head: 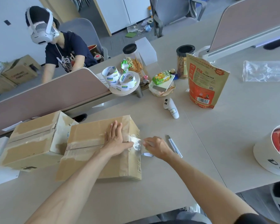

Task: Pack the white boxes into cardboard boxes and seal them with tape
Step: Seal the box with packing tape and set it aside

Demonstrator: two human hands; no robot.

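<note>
A closed cardboard box (94, 143) lies on the table before me, with clear tape along its top seam. My left hand (116, 139) presses flat on the box's right end, fingers straight, over the tape. My right hand (157, 147) grips a roll of clear tape (145, 151) just off the box's right edge; a stretch of tape runs from the roll to the box. A second taped cardboard box (32, 141) sits to the left, touching the first. No white boxes show inside.
A utility knife (175, 146) lies right of my right hand. A white controller (170, 108), an orange snack bag (204, 83), jars, a tray of tape rolls (120, 80) and a white bucket (271, 152) stand around. A person in a headset sits beyond the divider (44, 96).
</note>
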